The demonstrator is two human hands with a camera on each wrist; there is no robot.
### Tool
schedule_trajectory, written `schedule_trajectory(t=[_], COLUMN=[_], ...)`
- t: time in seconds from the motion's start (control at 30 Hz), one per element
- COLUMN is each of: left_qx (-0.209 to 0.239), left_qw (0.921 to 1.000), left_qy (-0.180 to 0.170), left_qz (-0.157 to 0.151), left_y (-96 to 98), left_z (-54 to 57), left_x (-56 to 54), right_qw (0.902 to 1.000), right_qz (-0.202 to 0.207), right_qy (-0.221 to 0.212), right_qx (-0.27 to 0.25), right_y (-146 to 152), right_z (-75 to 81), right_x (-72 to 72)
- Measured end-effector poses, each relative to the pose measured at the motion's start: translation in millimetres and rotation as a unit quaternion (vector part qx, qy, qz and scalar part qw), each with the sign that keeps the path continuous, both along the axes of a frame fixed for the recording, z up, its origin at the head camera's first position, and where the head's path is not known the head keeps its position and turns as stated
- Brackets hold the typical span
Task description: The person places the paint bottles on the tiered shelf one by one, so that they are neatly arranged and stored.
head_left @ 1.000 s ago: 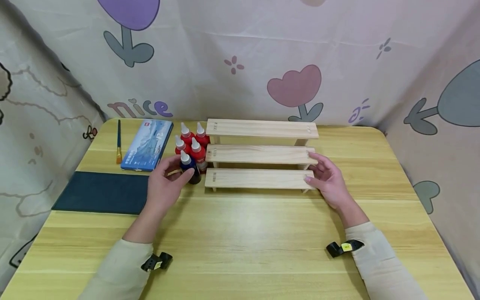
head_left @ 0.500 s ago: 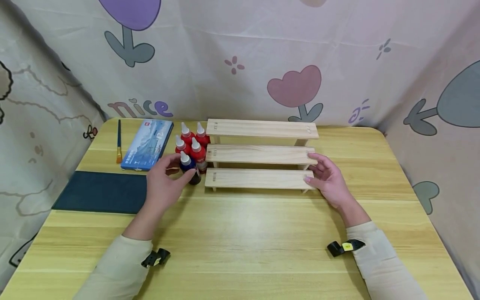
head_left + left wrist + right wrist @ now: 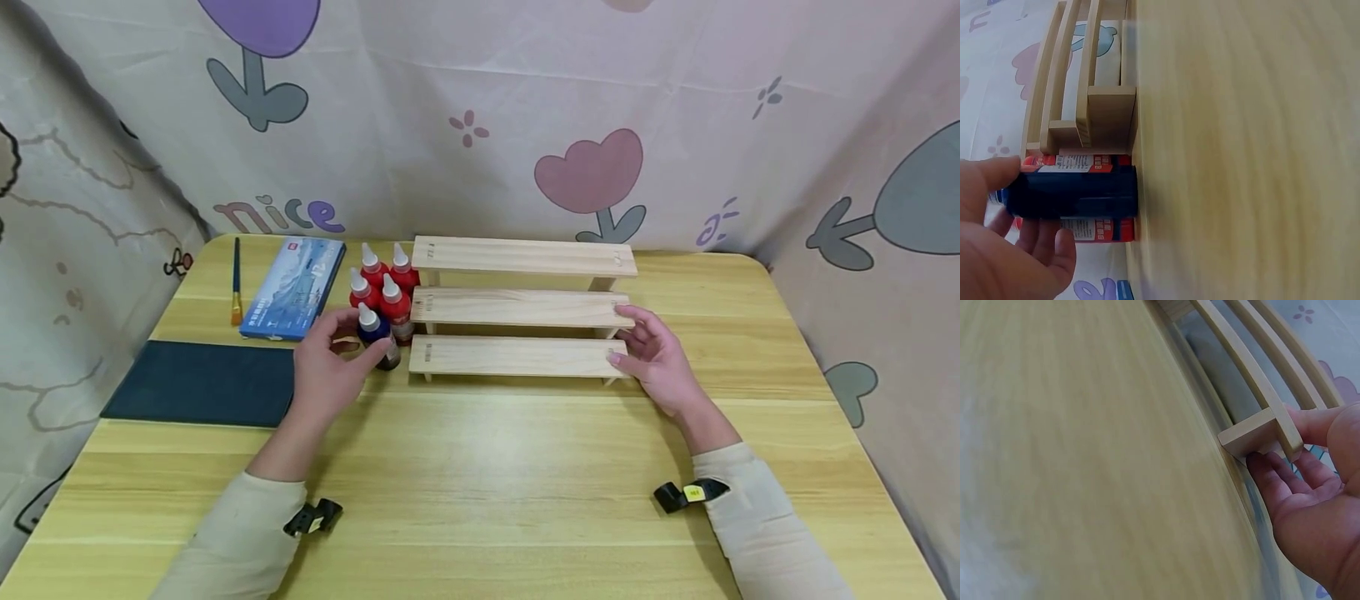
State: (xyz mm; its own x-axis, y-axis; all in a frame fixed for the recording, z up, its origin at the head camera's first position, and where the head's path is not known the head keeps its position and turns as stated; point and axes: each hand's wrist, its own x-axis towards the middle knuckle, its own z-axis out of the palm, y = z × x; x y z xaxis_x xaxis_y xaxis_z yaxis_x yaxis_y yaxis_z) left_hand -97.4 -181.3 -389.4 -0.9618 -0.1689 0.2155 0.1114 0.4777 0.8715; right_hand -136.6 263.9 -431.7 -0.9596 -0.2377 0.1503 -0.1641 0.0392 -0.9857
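Note:
A dark blue squeeze bottle (image 3: 387, 352) with a white pointed cap stands upright on the table. My left hand (image 3: 325, 362) holds it between thumb and fingers; in the left wrist view the blue bottle (image 3: 1079, 195) has its base at the tabletop. Right behind it are several red bottles (image 3: 395, 310) with the same white caps. To their right stands a three-tier wooden rack (image 3: 517, 357). My right hand (image 3: 660, 367) grips its right end, and in the right wrist view the fingers (image 3: 1266, 478) reach around the end of a board and its leg (image 3: 1254, 432).
Left of the bottles lie a blue box (image 3: 292, 287), a thin paintbrush (image 3: 236, 283) and a dark flat mat (image 3: 198, 383). A patterned cloth (image 3: 465, 183) hangs behind the table (image 3: 495, 483), with more cloth at both sides.
The left wrist has shifted very slightly left, its fingers staying at the blue bottle. My right hand, the rack and the red bottles look the same as before.

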Motion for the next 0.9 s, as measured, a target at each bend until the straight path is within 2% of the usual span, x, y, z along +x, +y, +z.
schedule_trajectory(t=[0.13,0.2,0.47,0.7,0.9], left_qx=[0.064,0.080,0.059,0.082,0.083], left_qw=[0.9974,0.9960,0.9976,0.9957,0.9956], left_qy=[-0.005,-0.010,-0.027,-0.022,-0.036], left_qz=[-0.032,-0.038,-0.025,-0.038,-0.022], left_y=[-3.5,-3.9,-0.5,-3.1,-4.1], left_z=[-0.7,-0.2,2.3,0.2,-0.5], left_x=[2.7,3.7,2.4,2.3,4.5], right_qw=[1.0000,1.0000,1.0000,1.0000,1.0000], right_qz=[-0.003,-0.005,-0.003,-0.006,0.000], right_qy=[-0.002,-0.004,-0.004,-0.004,-0.001], right_qx=[0.005,0.007,0.002,-0.003,-0.005], right_y=[-0.4,-0.6,-0.3,-1.2,-2.3], right_z=[1.1,1.6,1.2,1.5,1.2], right_x=[0.6,0.8,1.2,2.1,1.6])
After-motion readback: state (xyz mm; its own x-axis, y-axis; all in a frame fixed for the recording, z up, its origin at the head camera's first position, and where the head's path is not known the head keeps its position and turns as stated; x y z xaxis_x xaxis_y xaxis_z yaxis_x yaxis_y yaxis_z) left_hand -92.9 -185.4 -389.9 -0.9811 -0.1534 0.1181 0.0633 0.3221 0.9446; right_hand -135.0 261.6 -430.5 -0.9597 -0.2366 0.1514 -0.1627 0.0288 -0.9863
